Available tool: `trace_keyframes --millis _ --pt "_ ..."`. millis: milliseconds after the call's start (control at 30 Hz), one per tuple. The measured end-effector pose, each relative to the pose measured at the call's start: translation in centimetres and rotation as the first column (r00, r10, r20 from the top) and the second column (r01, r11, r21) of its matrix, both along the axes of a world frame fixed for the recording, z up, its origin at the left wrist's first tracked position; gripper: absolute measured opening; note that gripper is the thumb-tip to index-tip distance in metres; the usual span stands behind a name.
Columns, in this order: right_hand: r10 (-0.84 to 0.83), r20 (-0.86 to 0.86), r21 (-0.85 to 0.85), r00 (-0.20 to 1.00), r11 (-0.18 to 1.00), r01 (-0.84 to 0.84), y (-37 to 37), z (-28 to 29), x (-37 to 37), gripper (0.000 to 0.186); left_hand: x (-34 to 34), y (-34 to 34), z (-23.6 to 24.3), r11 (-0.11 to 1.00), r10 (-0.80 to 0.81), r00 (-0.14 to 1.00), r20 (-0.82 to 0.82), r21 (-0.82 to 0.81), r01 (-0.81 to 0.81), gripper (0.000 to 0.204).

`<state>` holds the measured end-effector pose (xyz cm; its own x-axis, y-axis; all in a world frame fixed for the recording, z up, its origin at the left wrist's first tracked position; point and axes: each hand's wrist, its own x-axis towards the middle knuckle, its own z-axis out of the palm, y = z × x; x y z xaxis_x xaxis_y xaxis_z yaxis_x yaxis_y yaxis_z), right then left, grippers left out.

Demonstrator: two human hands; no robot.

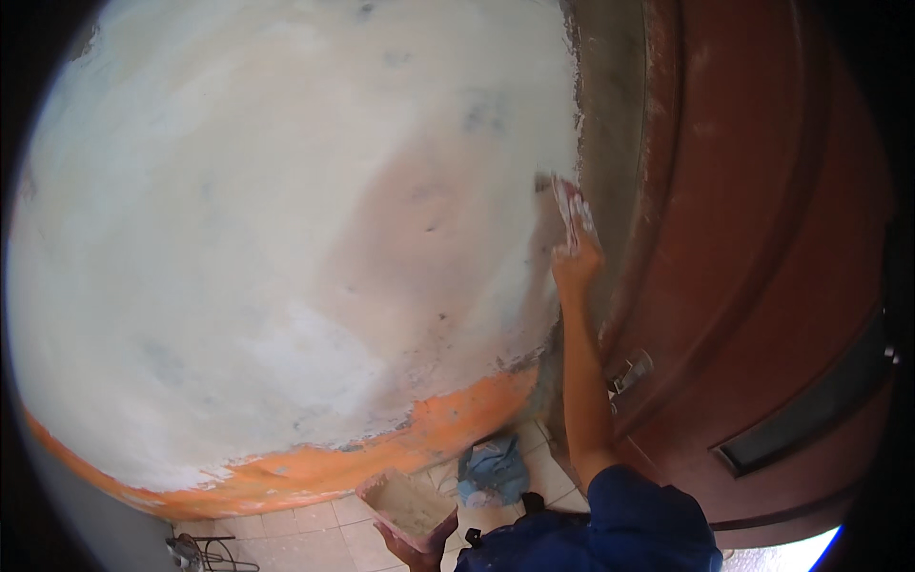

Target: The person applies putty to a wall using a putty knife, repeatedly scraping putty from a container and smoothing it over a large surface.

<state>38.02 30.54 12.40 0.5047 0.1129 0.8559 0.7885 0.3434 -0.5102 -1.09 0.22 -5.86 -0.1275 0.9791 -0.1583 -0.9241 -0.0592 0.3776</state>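
Note:
A wall coated in pale putty (267, 191) fills the left and middle of the view, with a pinkish, thinner-looking patch near its centre. Stretched up to its right edge, my right hand (578, 234) is smeared white and closed around a putty knife (544, 181). The blade is at the wall surface; the fingers hide most of the handle. Low in front of me, my left hand (412, 551) grips a rectangular mud pan (445, 529) from below. Whitish putty (408, 500) lies inside the pan.
Along the wall's foot runs a ragged orange band (334, 470). A reddish-brown door (753, 219) with a metal handle (631, 372) stands close on the right. On the tiled floor (286, 534) are a blue plastic bag (494, 467) and a dark metal-framed object (212, 553).

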Motion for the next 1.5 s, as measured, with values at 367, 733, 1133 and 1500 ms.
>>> trace_keyframes --millis 367,733,1133,1500 --pt "0.042 0.129 -0.147 0.991 0.989 -0.023 4.7 2.6 -3.8 0.054 1.5 0.4 2.5 1.0 -0.018 1.0 0.017 -0.012 0.018 0.073" --pt "0.119 0.24 -0.237 0.964 0.97 -0.06 -0.2 -7.0 -5.7 0.05 2.3 0.8 4.5 0.997 -0.083 0.996 0.018 0.006 0.083 0.072" --pt "0.067 0.15 -0.193 0.986 0.98 -0.037 5.9 -1.5 -3.5 0.06 2.4 0.4 3.4 0.996 -0.093 0.994 0.061 0.018 0.092 0.076" --pt "0.092 0.015 -0.258 0.996 0.963 -0.085 -0.6 -8.4 -5.3 0.053 2.5 1.0 4.5 0.997 -0.072 0.995 0.073 0.009 0.071 0.076"
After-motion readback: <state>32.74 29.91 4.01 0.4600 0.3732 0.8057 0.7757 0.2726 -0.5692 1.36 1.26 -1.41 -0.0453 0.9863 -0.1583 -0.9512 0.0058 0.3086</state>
